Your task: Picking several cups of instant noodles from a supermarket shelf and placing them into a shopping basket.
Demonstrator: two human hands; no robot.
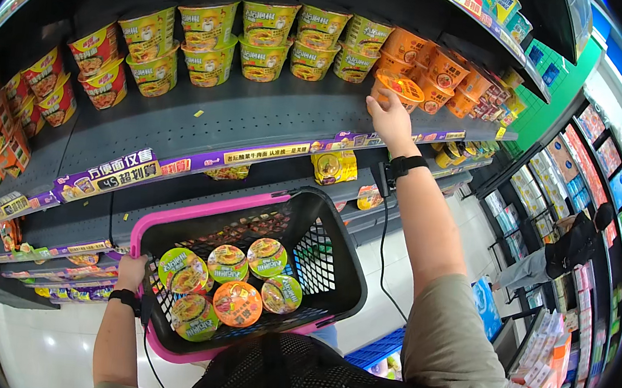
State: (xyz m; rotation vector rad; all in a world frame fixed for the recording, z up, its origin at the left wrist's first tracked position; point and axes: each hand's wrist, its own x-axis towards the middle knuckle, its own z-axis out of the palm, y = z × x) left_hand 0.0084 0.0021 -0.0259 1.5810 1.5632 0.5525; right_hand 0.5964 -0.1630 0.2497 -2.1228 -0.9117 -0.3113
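My right hand (pixel 392 117) is at the shelf with its fingers on an orange instant noodle cup (pixel 398 89), near the front of a group of stacked orange cups (pixel 446 72). My left hand (pixel 132 270) grips the pink-edged rim of a black plastic shopping basket (pixel 356 278) in front of my body. Several green-lidded noodle cups (pixel 183 271) and one orange-lidded cup (pixel 238 304) lie in the basket, lids up. Green noodle cups (pixel 262 61), stacked two high, line the shelf to the left of the orange ones.
The metal shelf (pixel 176 123) has a price strip (pixel 269 158) along its edge. Red noodle cups (pixel 103 90) stand at the left. A yellow packet (pixel 335 167) sits on the lower shelf. A person (pixel 567 243) is among the shelves at right. Pink boxes (pixel 535 382) are stacked lower right.
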